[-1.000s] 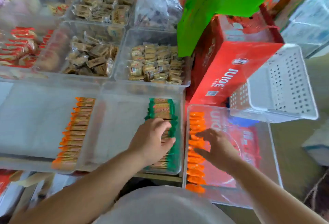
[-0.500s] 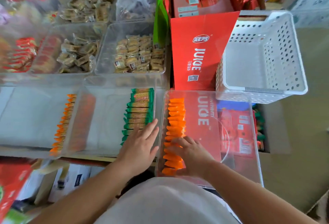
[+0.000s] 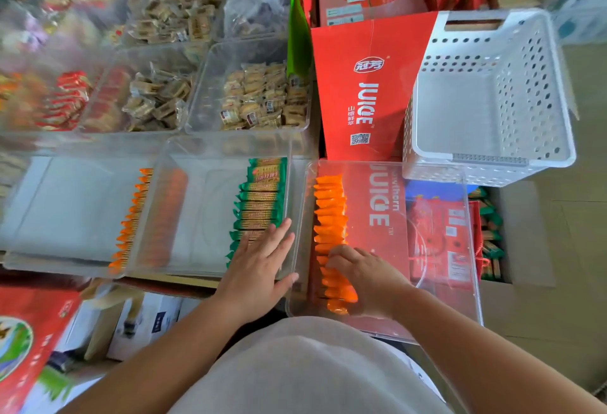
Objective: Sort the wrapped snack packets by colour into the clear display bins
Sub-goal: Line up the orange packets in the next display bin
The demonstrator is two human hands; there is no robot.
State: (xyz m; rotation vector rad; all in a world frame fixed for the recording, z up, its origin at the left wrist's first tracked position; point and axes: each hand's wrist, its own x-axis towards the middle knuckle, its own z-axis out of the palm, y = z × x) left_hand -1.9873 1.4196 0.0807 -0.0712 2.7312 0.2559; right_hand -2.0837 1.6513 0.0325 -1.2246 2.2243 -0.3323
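Note:
Three clear bins sit side by side in front of me. The left bin (image 3: 65, 262) holds a row of orange-edged packets (image 3: 129, 219) along its right wall. A row of green packets (image 3: 259, 196) fills the right side of the middle bin (image 3: 197, 150). My left hand (image 3: 259, 265) lies flat with straight fingers on the near end of that green row. The right bin (image 3: 469, 249) holds a row of orange packets (image 3: 328, 206) along its left wall. My right hand (image 3: 364, 275) rests on the near end of that row with its fingers curled over the packets.
A white perforated basket (image 3: 486, 95) stands behind the right bin, beside a red juice carton (image 3: 368, 91). More clear bins with beige and red snacks (image 3: 259, 98) fill the back. A cardboard box with green packets (image 3: 489, 236) sits to the right. Red boxes lie at lower left.
My left hand went from curled on the green row to flat on its near end. My right hand dropped from hovering in the right bin onto the orange row. The view shifted.

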